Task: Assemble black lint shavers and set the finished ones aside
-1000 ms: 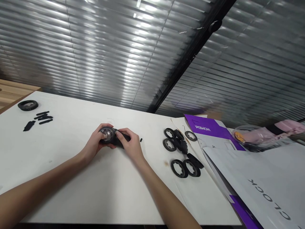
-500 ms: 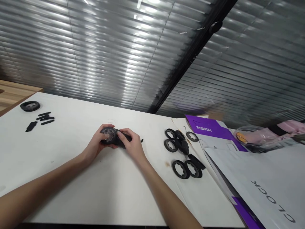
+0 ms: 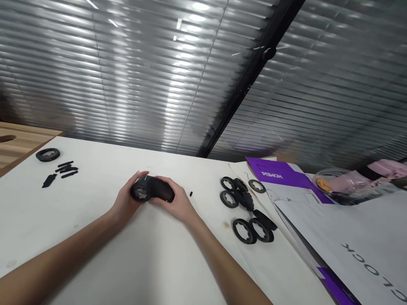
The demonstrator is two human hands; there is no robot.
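Note:
Both hands hold a black fabric shaver (image 3: 159,189) just above the white table (image 3: 104,262). My left hand (image 3: 124,201) is wrapped round its round head, where a perforated metal grille shows. My right hand (image 3: 179,204) grips the thick handle, with the thumb along the near side and fingers over the far side. Just right of this hand lies a small black piece (image 3: 191,193).
At the far left lie a black ring (image 3: 47,155) and several small black parts (image 3: 68,169). Several black notched rings (image 3: 244,231) are grouped at right. Beyond them are a purple-and-white box (image 3: 275,173), a white package marked CLOCK (image 3: 359,228) and a pink item in plastic (image 3: 359,180).
The shaver has turned in my hands, so its grille faces more toward me and the handle's smooth body shows. My right thumb has moved down to the handle's near side. The view has shifted slightly.

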